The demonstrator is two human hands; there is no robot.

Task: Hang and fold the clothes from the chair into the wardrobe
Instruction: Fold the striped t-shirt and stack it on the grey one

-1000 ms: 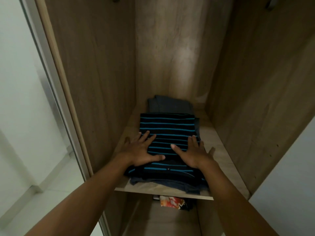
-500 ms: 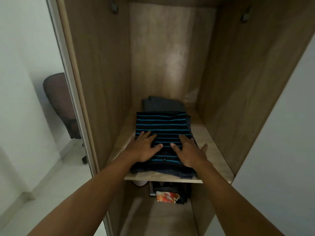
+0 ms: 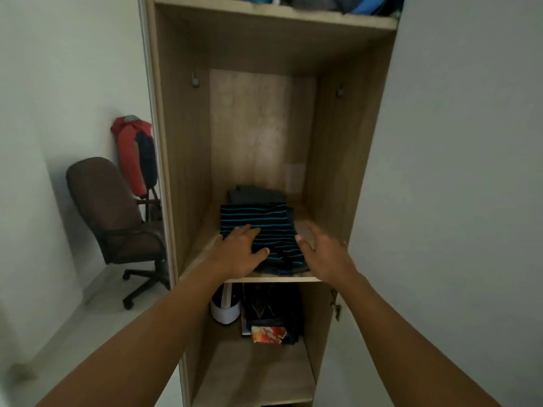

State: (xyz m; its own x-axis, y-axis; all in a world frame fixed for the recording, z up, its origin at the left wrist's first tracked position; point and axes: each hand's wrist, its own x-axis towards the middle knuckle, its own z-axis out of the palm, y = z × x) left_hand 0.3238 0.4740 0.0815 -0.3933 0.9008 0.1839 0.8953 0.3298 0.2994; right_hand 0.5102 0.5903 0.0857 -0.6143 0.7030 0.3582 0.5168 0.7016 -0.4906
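A folded black shirt with blue stripes (image 3: pixel 261 221) lies on top of a small pile on the wardrobe's middle shelf (image 3: pixel 273 279). Behind it sits a folded dark grey garment (image 3: pixel 255 193). My left hand (image 3: pixel 239 254) rests flat on the near left part of the striped shirt, fingers straight. My right hand (image 3: pixel 321 251) hovers with spread fingers just off the shirt's right edge, blurred by motion. The brown office chair (image 3: pixel 113 218) stands left of the wardrobe with no clothes on its seat.
The wardrobe's side walls (image 3: pixel 188 171) close in on both sides. The lower compartment holds a white cap (image 3: pixel 224 311), dark items and an orange patterned thing (image 3: pixel 269 334). A red bag (image 3: pixel 133 154) hangs behind the chair. The top shelf holds blue items (image 3: pixel 361 7).
The view has pulled back from the shelf, showing the chair and the lower compartment. My right hand has lifted off the striped shirt and moved right; my left still rests on it.
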